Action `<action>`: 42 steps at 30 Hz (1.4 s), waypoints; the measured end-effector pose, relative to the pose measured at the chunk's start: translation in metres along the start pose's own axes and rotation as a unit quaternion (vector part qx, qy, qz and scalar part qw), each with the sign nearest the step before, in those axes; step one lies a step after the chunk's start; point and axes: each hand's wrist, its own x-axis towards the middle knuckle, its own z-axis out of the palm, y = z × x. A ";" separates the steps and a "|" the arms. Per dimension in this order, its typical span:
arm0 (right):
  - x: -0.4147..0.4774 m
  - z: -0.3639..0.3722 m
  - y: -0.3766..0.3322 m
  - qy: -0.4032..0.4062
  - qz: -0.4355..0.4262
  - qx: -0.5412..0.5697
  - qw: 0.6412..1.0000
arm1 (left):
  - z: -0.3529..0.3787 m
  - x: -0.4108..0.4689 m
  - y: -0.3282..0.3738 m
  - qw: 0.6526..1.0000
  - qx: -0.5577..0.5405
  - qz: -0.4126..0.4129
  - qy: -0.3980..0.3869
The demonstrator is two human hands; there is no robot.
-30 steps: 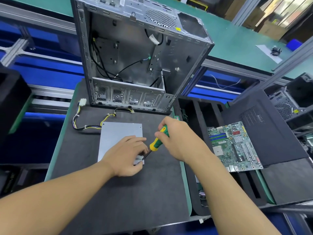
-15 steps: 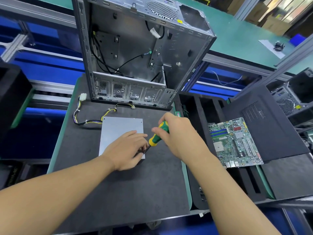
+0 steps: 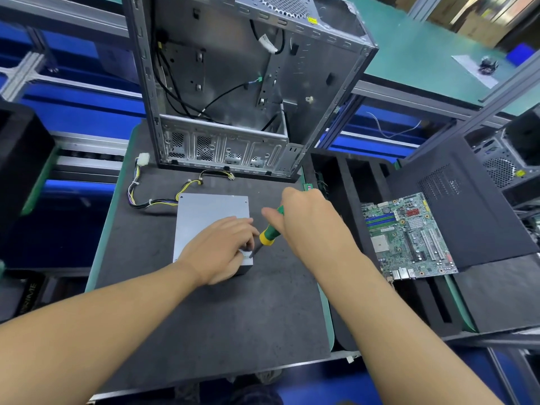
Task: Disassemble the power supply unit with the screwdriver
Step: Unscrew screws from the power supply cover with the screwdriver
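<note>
Power supply unit (image 3: pixel 210 213) is laid flat on the dark mat (image 3: pixel 204 317), in front of the open computer case (image 3: pixel 233 83); one unit is counted. From its far left corner one cable bundle (image 3: pixel 137 197) is led out, and two connectors are seen at its ends.

On the near right corner of the unit the left hand (image 3: pixel 220 251) is rested. Its fingers are bent and kept close to the tool tip; whether the blade or a screw is pinched between them cannot be told.

Just to the right, one screwdriver (image 3: pixel 270 232) with a green and yellow handle is held by the right hand (image 3: pixel 309 223), whose fingers are wrapped around the handle. The long axis of the tool is slanted from far right down to near left, so the tip is pointed at that same corner.

This corner is judged to be the place of the coming move. It lies directly under the left hand, which is the nearer one, and to the left of the right hand.

Further right, one motherboard (image 3: pixel 409 238) is laid on a foam tray (image 3: pixel 350 182), and one black side panel (image 3: pixel 467 206) is placed at its right.
</note>
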 end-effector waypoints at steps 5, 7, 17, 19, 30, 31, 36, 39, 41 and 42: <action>0.001 0.007 0.004 0.010 -0.034 0.049 0.998 | -0.001 -0.002 0.002 1.000 0.007 0.026 0.003; 0.002 0.007 0.006 0.009 -0.048 0.053 0.997 | 0.000 -0.001 0.002 0.999 0.020 0.030 -0.006; 0.000 -0.003 0.005 -0.032 -0.035 -0.069 0.996 | 0.001 -0.001 0.001 0.999 0.022 0.014 -0.019; -0.004 -0.002 -0.001 -0.003 -0.028 -0.124 0.992 | 0.003 -0.002 0.000 1.000 0.007 0.007 0.008; 0.006 0.000 -0.004 -0.033 -0.078 -0.105 0.991 | 0.005 0.000 -0.003 0.996 0.028 -0.017 0.080; 0.009 -0.002 0.000 -0.047 -0.078 -0.106 0.990 | 0.004 0.001 -0.003 0.997 0.020 -0.016 0.066; 0.011 -0.001 0.005 -0.058 -0.085 -0.083 0.991 | 0.003 -0.002 -0.002 0.999 0.032 0.030 0.005; 0.011 0.002 0.002 -0.047 -0.094 -0.071 0.992 | 0.002 -0.004 -0.001 0.998 0.047 0.033 -0.009; 0.009 0.001 -0.001 -0.053 -0.101 -0.067 0.991 | 0.000 -0.004 0.001 0.998 0.046 0.031 -0.010; 0.008 0.000 -0.002 -0.054 -0.105 -0.066 0.991 | -0.001 -0.004 0.002 0.998 0.045 0.031 -0.008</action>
